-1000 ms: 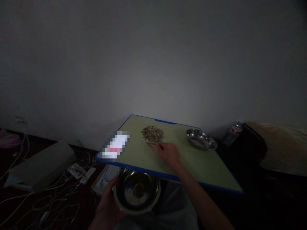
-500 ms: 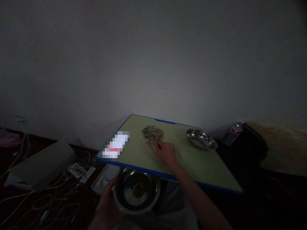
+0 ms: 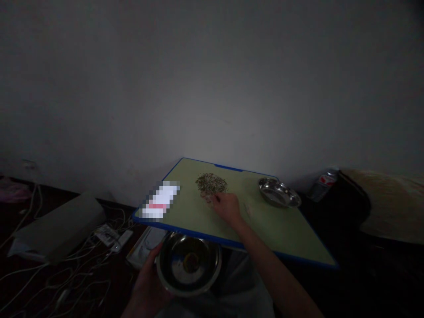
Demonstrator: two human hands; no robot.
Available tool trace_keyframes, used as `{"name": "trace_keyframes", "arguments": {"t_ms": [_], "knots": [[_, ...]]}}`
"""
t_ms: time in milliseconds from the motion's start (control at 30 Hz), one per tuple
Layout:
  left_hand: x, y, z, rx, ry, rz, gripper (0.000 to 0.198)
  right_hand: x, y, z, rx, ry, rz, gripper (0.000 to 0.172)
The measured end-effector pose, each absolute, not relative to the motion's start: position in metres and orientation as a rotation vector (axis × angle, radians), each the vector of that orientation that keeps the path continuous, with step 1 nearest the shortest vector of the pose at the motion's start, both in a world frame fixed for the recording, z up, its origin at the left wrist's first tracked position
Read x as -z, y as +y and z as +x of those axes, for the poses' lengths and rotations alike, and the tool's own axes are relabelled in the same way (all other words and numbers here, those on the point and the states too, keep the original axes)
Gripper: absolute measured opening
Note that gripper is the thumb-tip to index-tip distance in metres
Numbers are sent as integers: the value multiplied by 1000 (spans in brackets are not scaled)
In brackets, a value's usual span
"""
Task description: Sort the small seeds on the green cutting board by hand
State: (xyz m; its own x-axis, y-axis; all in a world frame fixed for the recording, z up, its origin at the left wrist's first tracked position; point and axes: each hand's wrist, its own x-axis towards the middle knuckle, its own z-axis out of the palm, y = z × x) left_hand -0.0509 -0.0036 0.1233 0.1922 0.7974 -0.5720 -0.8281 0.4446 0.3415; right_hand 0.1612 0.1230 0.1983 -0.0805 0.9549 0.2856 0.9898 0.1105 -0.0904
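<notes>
My left hand (image 3: 151,276) grips the side of a deep metal bowl (image 3: 188,288), held just below the front edge of a low table (image 3: 195,218). Something small and yellowish shows at the bowl's bottom, too dim to name. On the pale green tabletop lies a heap of small dark and light grains (image 3: 211,182). At the heap's near edge is my right hand (image 3: 228,207), its fingers pinched together and touching the grains. Whatever sits between those fingertips is too small to make out. A shallow metal bowl (image 3: 278,194) rests on the table's right side.
A lit, blurred-out phone-like rectangle (image 3: 160,199) lies on the table's left. Left on the floor are a long box (image 3: 59,227), tangled white cables (image 3: 82,282) and a power strip (image 3: 122,241). A plastic bottle (image 3: 324,183) stands right of the table, against the wall.
My right hand has shifted slightly left and up along the heap's near edge, its fingers still pinched. My left hand and the deep bowl stay in place.
</notes>
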Motion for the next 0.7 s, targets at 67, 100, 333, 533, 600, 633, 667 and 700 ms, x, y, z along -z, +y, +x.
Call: {"name": "trace_keyframes", "arguments": {"t_ms": [67, 100, 333, 533, 600, 633, 667, 700], "knots": [[-123, -4, -51, -1155, 806, -29, 31, -199, 126, 161, 173, -2125, -1908, 30], [-124, -4, -52, -1153, 815, -25, 31, -199, 127, 161, 169, -2132, -1901, 31], [-133, -5, -48, -1130, 815, 3, 34, -205, 138, 161, 120, -2185, -1862, 29], [-137, -7, -47, -1155, 877, 10, 39, -213, 150, 170, 56, -2310, -1794, 28], [-136, -6, -48, -1136, 879, -1, 39, -212, 153, 172, 16, -2347, -1728, 27], [-135, -6, -48, -1135, 876, 0, 39, -211, 154, 174, -5, -2360, -1694, 27], [-134, -6, -48, -1141, 874, 2, 37, -209, 154, 175, -23, -2368, -1667, 26], [-134, -5, -47, -1148, 870, 3, 36, -207, 155, 176, -38, -2373, -1648, 26]]}}
